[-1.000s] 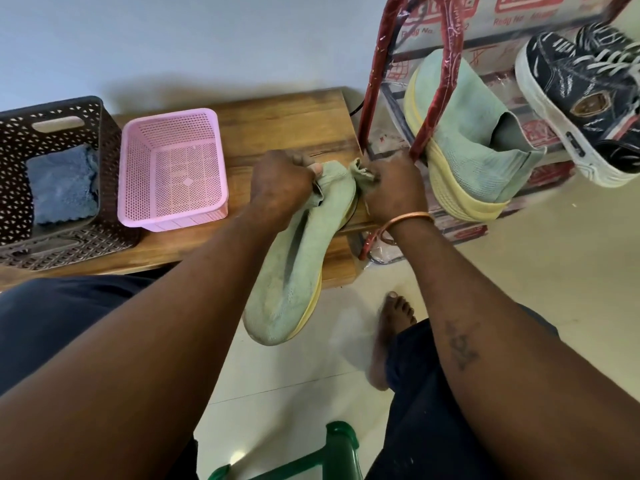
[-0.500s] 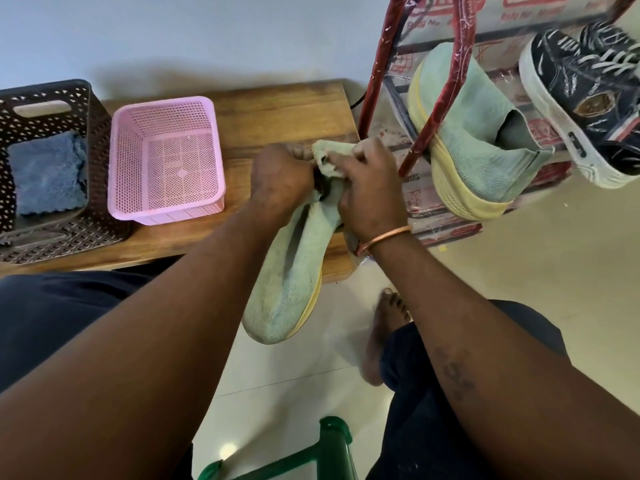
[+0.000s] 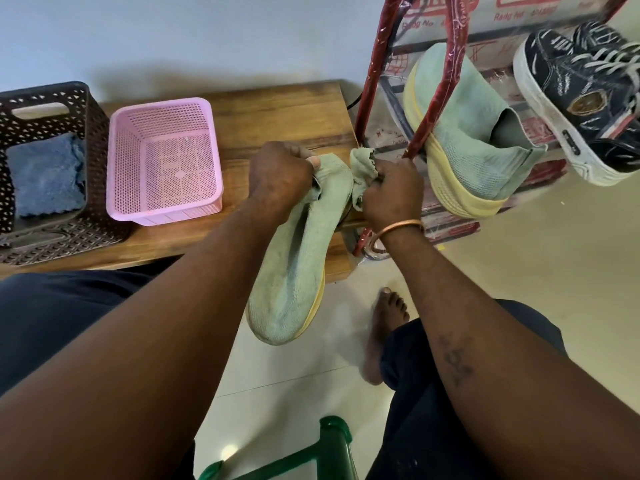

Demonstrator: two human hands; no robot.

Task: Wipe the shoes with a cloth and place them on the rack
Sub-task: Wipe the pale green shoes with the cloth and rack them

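Surface: wooden bench [image 3: 284, 112], 9 to 12 o'clock, set against a pale wall [image 3: 173, 29]. Cream tiled floor [image 3: 519, 254], 3 to 6 o'clock; my bare foot [image 3: 388, 317] rests on it near centre. A green frame [image 3: 332, 445] shows at 6 o'clock.

Containers:
1. Brown basket [image 3: 93, 133], 9 o'clock, on the bench; a folded blue cloth [image 3: 45, 174] lies flat inside.
2. Pink basket [image 3: 214, 150], 10 o'clock, on the bench just beside the brown one.
3. Rack [image 3: 376, 71], 1 o'clock, red poles in plastic wrap, standing at the bench's end. It carries a racked shoe [image 3: 467, 133], pale green with a yellow sole, tilted toe-up, and a dark sneaker [image 3: 581, 91] at 2 o'clock.

Hands:
- My left hand [image 3: 277, 174], fingers curled round the heel end of the held shoe [image 3: 294, 271], a pale green one that hangs toe-down from the bench edge towards the floor at centre.
- My right hand [image 3: 391, 192], bangle [image 3: 398, 230] on the wrist, pinches a green cloth [image 3: 362, 164] bunched against that shoe's heel, at 12 o'clock
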